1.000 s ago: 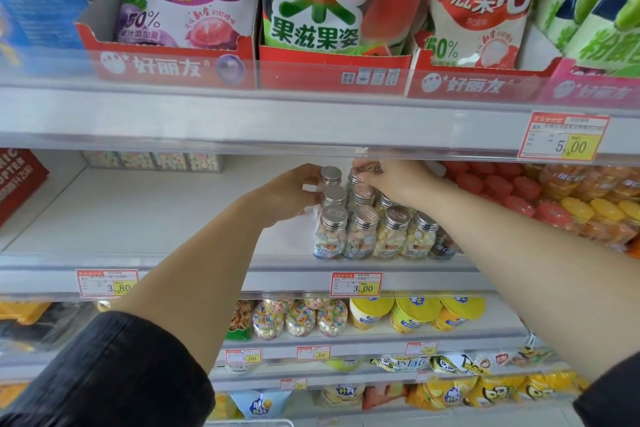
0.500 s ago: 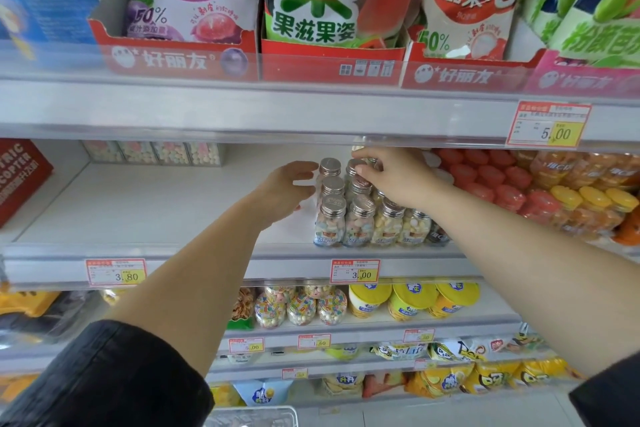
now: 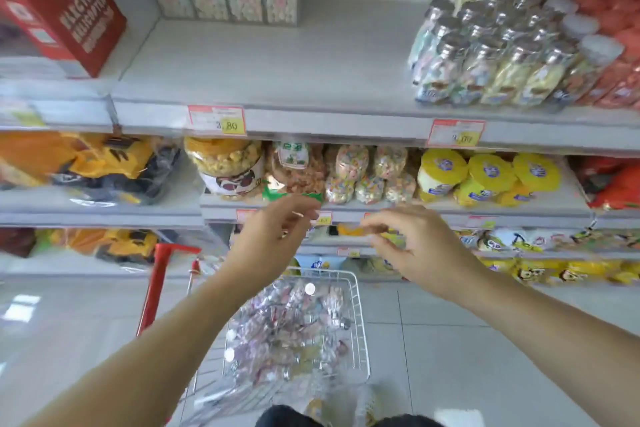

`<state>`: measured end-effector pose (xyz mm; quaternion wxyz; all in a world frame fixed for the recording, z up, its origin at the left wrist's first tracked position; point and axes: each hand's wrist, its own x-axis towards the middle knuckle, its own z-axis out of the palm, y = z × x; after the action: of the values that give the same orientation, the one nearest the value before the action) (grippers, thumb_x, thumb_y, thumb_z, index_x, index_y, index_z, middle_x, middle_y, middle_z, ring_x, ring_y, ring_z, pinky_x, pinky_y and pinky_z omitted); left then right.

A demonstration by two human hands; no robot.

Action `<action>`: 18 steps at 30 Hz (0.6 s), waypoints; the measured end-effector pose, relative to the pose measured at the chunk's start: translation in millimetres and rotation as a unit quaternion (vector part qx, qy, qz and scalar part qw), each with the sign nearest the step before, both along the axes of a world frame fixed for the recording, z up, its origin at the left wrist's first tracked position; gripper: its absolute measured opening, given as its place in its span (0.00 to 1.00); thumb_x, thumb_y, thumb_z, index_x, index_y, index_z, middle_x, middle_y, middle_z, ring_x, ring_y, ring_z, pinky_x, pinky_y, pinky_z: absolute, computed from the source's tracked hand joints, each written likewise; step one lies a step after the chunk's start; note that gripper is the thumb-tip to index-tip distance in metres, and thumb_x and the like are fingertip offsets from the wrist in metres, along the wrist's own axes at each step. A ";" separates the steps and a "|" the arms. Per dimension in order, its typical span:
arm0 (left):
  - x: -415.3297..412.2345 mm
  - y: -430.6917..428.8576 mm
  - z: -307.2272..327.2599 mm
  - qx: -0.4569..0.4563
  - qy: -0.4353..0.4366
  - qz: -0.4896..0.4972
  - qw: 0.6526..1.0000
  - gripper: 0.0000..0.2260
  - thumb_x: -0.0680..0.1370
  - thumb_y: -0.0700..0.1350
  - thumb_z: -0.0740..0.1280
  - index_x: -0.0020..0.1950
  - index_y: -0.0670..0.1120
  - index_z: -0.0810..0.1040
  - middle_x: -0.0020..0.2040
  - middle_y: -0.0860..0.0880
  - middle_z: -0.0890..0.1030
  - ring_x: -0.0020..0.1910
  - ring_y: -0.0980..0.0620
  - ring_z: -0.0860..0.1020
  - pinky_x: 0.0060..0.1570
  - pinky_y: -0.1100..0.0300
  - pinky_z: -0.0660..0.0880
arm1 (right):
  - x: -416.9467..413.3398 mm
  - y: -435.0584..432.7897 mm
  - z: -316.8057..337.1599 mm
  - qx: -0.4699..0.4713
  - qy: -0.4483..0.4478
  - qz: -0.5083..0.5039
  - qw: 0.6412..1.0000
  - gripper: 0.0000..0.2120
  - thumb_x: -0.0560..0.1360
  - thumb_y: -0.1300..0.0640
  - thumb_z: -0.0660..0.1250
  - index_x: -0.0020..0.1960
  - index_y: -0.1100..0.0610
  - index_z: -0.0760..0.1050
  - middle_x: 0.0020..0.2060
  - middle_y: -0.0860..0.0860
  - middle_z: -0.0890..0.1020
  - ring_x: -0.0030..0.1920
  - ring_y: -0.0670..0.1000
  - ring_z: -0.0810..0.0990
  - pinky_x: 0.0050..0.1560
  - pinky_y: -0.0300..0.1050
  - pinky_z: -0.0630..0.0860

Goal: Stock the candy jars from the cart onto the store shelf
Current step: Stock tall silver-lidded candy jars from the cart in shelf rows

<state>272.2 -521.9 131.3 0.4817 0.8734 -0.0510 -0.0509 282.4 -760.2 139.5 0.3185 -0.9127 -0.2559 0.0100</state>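
Left hand (image 3: 273, 239) and right hand (image 3: 408, 248) out in the air side by side, apart, fingers loosely bent, nothing gripped in either. Just below and between them, wire cart (image 3: 358, 308) with a heap of candy jars (image 3: 291, 322) lying every which way: small clear bottles, silver screw caps, pale mixed sweets inside, labels smeared past reading. Near end of the cart lost in blur. Shelved jars (image 3: 491, 55) of the same make upright in tight rows at the right of the upper shelf (image 3: 277, 76), well above the hands, just beside red-capped jars (image 3: 606, 10) cut off by the right edge. Far left, red box (image 3: 62, 7) clipped by the frame. Price tags (image 3: 216, 120) blurred, digits only partly legible.
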 end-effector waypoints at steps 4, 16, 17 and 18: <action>-46.9 34.1 -75.2 0.043 0.117 0.027 0.992 0.14 0.80 0.40 0.66 0.53 0.61 0.76 0.50 0.61 0.82 0.46 0.62 0.81 0.48 0.68 0.76 | -13.9 24.5 -84.1 -0.092 0.209 0.004 0.974 0.11 0.77 0.54 0.68 0.59 0.48 0.80 0.43 0.40 0.82 0.41 0.40 0.78 0.47 0.43 0.75; -141.1 54.0 -287.1 0.098 0.302 0.074 0.945 0.11 0.81 0.43 0.63 0.62 0.53 0.78 0.51 0.58 0.80 0.45 0.60 0.79 0.45 0.69 0.75 | -67.9 53.1 -319.1 -0.218 0.422 0.008 0.880 0.11 0.79 0.55 0.64 0.60 0.54 0.77 0.50 0.50 0.79 0.47 0.50 0.79 0.46 0.43 0.76; -143.8 53.7 -302.6 0.101 0.312 0.062 0.943 0.12 0.81 0.42 0.63 0.63 0.52 0.78 0.52 0.57 0.80 0.45 0.61 0.78 0.44 0.72 0.74 | -72.6 55.8 -338.7 -0.225 0.429 0.010 0.875 0.12 0.79 0.54 0.65 0.61 0.55 0.76 0.51 0.51 0.79 0.47 0.50 0.79 0.45 0.42 0.75; -144.8 53.3 -317.2 0.105 0.321 0.050 0.940 0.13 0.81 0.42 0.63 0.64 0.51 0.78 0.53 0.57 0.81 0.46 0.62 0.78 0.46 0.71 0.75 | -75.9 58.7 -358.6 -0.230 0.434 0.011 0.871 0.13 0.79 0.55 0.66 0.63 0.55 0.76 0.52 0.51 0.79 0.48 0.50 0.79 0.46 0.41 0.74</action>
<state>127.4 -468.6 -185.9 0.3796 0.8578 0.1562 -0.3094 206.5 -701.5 -219.1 0.1788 -0.8609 -0.0920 0.4673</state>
